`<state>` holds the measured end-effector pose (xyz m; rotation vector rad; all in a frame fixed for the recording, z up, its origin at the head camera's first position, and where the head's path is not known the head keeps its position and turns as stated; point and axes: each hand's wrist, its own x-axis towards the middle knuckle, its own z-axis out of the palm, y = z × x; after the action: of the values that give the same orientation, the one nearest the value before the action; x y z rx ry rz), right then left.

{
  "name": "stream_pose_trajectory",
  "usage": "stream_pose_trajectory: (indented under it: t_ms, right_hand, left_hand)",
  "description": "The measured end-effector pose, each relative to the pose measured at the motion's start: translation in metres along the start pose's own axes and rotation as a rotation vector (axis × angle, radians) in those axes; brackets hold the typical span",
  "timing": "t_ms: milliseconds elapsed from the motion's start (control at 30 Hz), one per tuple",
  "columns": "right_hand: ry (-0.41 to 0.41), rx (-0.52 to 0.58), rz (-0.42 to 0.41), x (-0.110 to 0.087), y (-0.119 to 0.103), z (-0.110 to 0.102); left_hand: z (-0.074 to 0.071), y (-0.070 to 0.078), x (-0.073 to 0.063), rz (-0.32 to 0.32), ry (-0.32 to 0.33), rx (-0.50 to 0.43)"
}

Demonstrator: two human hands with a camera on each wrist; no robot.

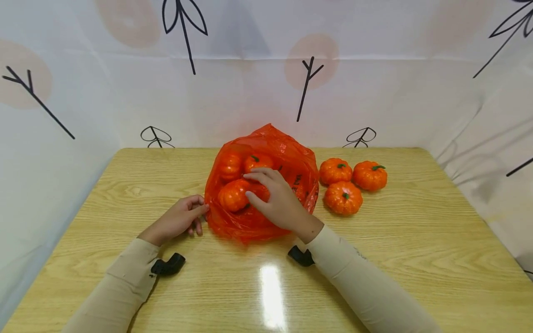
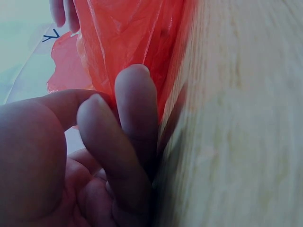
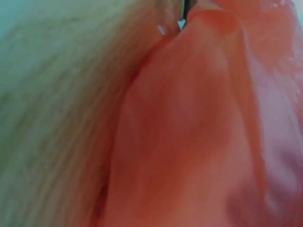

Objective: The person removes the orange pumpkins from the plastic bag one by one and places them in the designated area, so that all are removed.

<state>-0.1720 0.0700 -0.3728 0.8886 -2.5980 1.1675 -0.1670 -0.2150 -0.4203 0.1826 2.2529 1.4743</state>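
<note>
Head, bag: the red bag (image 1: 293,155) lies mouth up on the table (image 1: 125,185), three pumpkins (image 1: 232,196) visible inside; three loose pumpkins (image 1: 335,171) sit just right.
Head, hands: left hand (image 1: 183,215) pinches the left rim; right hand (image 1: 279,199), fingers parted, seems to hold nothing.
Left wrist, rim: other fingers loose; a light, steady pinch should keep the mouth wide.
Right wrist, bag wall: grip indiscernible; keep clear of snagging.

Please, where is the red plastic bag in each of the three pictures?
Head: the red plastic bag is in the middle, slightly below centre.
Left wrist: the bag is in the upper half, beyond the left fingers.
Right wrist: the bag covers the centre and right side.
Shared landmark: the wooden tabletop.
</note>
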Motion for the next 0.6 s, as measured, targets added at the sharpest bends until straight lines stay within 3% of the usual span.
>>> stream_pose_trajectory:
  t_ms: [600]
  right_hand:
    - [-0.162,-0.061,0.025,-0.003,0.007,0.013]
  left_hand:
    - [0.0,0.001,0.0,-0.008,0.006,0.016]
